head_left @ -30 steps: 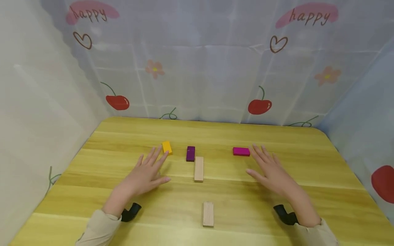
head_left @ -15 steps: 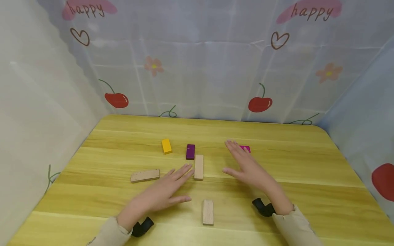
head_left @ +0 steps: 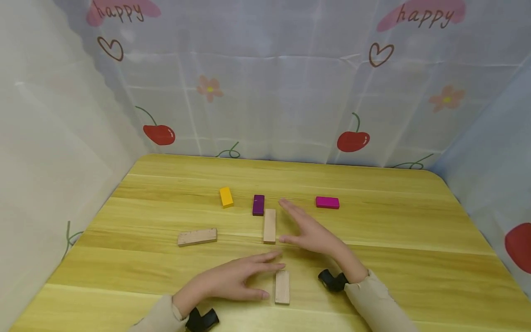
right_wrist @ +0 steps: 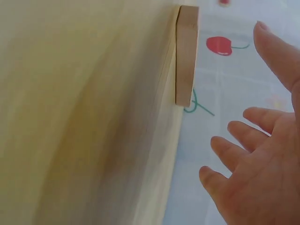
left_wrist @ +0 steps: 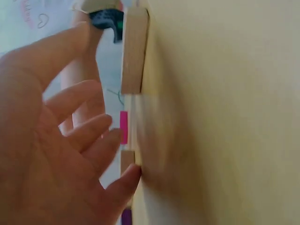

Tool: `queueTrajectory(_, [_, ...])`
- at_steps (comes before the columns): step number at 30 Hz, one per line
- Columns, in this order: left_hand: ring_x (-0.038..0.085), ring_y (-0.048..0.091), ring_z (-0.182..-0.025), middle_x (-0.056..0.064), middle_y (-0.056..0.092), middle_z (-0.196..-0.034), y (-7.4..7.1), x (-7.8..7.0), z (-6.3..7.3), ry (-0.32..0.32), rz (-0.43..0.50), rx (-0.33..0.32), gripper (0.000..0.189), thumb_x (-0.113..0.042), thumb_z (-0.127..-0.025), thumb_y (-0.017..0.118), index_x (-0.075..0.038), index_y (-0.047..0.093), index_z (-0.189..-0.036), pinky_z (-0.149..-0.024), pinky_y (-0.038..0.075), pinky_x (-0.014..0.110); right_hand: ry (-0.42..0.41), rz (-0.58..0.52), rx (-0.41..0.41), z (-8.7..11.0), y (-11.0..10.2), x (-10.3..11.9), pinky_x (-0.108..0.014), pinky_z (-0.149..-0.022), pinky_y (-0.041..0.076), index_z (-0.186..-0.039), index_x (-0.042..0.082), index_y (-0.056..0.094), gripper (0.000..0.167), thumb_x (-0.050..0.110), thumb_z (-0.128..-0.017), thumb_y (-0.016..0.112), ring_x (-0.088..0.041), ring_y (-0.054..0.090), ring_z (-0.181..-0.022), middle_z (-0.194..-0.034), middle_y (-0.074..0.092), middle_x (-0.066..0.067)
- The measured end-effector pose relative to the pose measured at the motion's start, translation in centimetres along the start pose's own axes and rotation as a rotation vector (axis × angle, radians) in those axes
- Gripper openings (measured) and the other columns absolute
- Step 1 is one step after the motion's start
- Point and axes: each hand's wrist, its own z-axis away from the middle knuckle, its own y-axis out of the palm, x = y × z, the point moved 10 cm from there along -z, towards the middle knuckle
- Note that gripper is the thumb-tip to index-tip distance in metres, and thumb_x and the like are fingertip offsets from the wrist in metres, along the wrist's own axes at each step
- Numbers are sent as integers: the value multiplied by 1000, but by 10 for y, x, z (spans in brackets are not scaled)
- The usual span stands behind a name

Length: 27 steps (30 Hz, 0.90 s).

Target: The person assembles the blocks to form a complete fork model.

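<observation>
My left hand (head_left: 232,279) reaches over the near part of the table, fingers spread and holding nothing. Its fingertips come up to the near plain wooden block (head_left: 282,287), which also shows in the left wrist view as a tall wooden block (left_wrist: 135,51). Farther back, my right hand (head_left: 309,230) is extended with nothing in its grasp. Thumb and forefinger point toward the middle plain wooden block (head_left: 269,226), just to their left. In the right wrist view the fingers stand apart below a wooden block (right_wrist: 186,56).
Behind the middle block lies a purple block (head_left: 258,205), with a yellow block (head_left: 226,197) to its left. A magenta block (head_left: 327,202) is at the back right. Another plain wooden block (head_left: 197,237) lies at the left. A printed curtain (head_left: 265,83) hangs behind the wooden table (head_left: 394,207).
My left hand has moved right and nearer, from beside the yellow block to the near wooden block, uncovering the left wooden block. My right hand has moved left from the magenta block toward the middle one.
</observation>
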Motion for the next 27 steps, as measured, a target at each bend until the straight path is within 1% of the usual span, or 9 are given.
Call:
queueTrajectory(2, [24,20,-137,7,18,-153,4,1,0,23,10,10,58,-42,-95,52,-19,37,-146,-107,24,42,8,-19,14,-3,4,-3,-46,-108,20,-150,9,20,86,34,-85,71,-24,17,-137,-153,17,-8])
queueTrajectory(5, [25,18,-137,8,20,-152,9,2,1,48,-5,10,58,-40,-94,55,-19,39,-145,-109,18,45,10,-43,29,-8,9,-5,-45,-108,21,-150,9,20,86,34,-84,70,-23,18,-137,-153,18,-7])
queueTrajectory(8, [24,17,-138,7,23,-152,14,3,2,78,-37,-11,59,-39,-93,56,-19,38,-145,-109,14,47,3,-62,46,-12,14,-6,-46,-108,21,-150,8,21,87,37,-84,70,-25,19,-137,-153,20,-8])
queueTrajectory(13, [24,18,-138,6,28,-150,16,4,2,110,-70,-58,58,-39,-94,55,-19,38,-145,-109,16,48,29,-63,77,-16,24,-12,-45,-108,21,-149,8,23,88,42,-83,70,-25,19,-137,-152,21,-9])
queueTrajectory(16, [24,18,-138,5,29,-149,15,4,2,110,-72,-69,57,-39,-94,55,-20,38,-145,-109,16,47,28,-53,87,-18,28,-13,-45,-108,21,-148,7,25,88,41,-82,72,-26,19,-137,-151,22,-11])
queueTrajectory(19, [23,17,-138,4,29,-150,15,4,2,101,-63,-66,56,-38,-94,55,-21,38,-145,-109,15,46,20,-30,90,-19,31,-14,-46,-108,21,-148,5,26,88,39,-81,73,-27,19,-137,-151,22,-11])
queueTrajectory(27, [23,16,-138,2,29,-149,16,4,2,95,-55,-70,56,-37,-94,55,-21,38,-145,-109,14,48,11,23,83,-21,35,-17,-47,-106,24,-147,7,30,86,38,-80,75,-28,19,-137,-151,21,-12])
